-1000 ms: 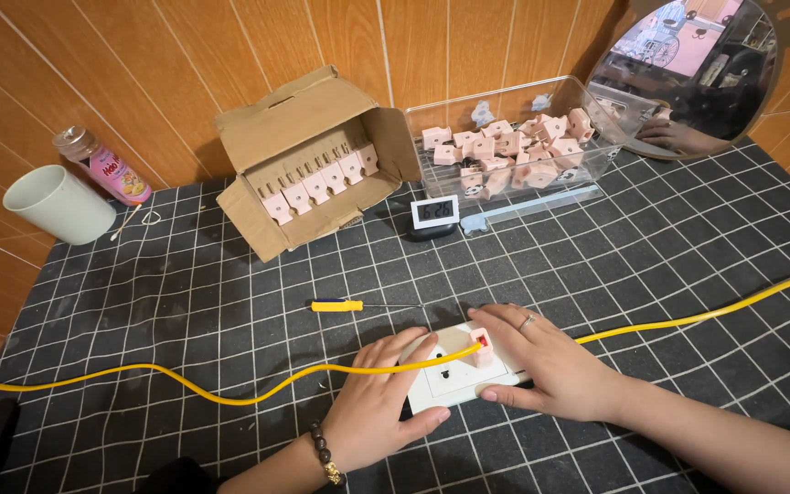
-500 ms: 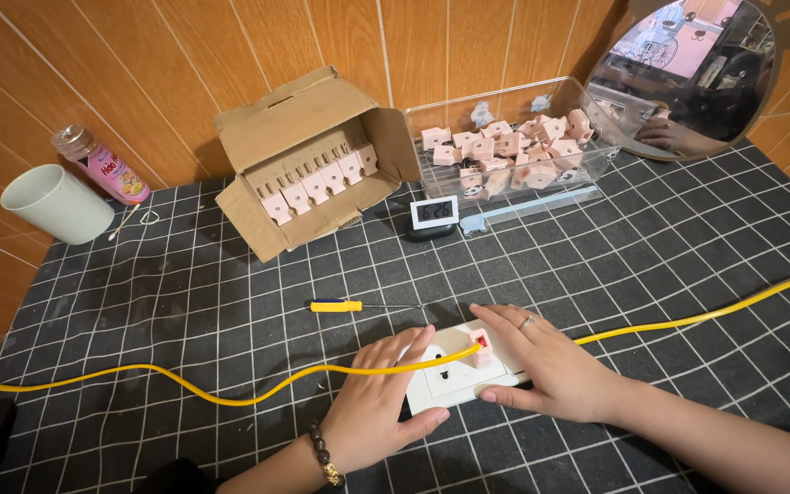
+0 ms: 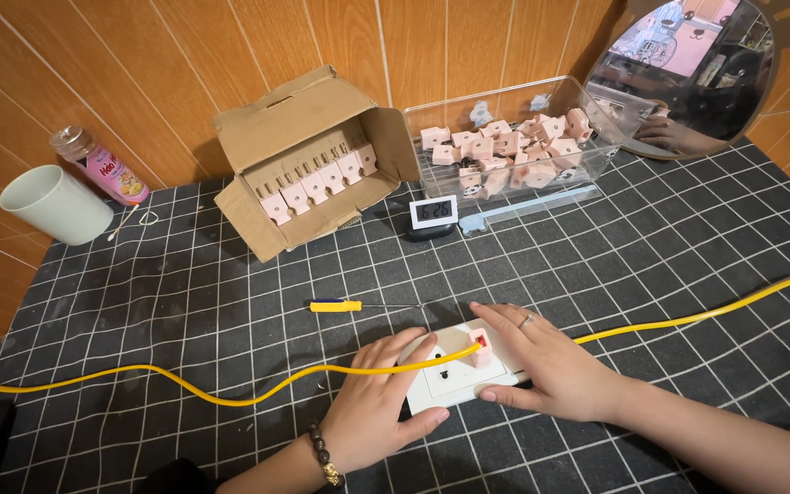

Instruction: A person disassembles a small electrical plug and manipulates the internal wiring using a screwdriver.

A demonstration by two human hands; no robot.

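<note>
A white socket plate (image 3: 454,377) is lain flat on the bench (image 3: 230,302), its long axis running left to right. It is pinned between the left hand (image 3: 378,407) and right hand (image 3: 541,366), fingers spread. A yellow cable (image 3: 230,395) is laid across it; a screwdriver (image 3: 349,306) is seen just beyond.

Socket plate (image 3: 454,380) between left hand (image 3: 378,412) and right hand (image 3: 550,370); screwdriver (image 3: 345,306) just behind; cardboard box (image 3: 308,165) farther behind.
</note>
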